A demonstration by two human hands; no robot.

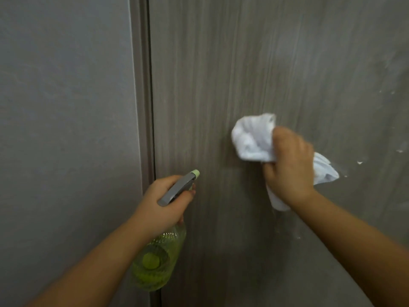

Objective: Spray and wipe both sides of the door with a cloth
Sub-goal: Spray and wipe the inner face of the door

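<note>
You face a grey-brown wood-grain door (221,74), streaked and foam-flecked on its right. A crumpled white cloth (252,138) presses against it; a clear spray bottle (159,258) of yellow-green liquid points at it.

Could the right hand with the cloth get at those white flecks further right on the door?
Probably yes. The right hand already holds the cloth against the door, and the white flecks lie just to its right on the same surface, with nothing between them.

Dim, flat indoor light with no visible source. The whole picture is soft, the door (243,74) grain smeared into vertical streaks. The white cloth (252,138) is brightest. Wide-angle bending curves the door frame (143,107).
</note>
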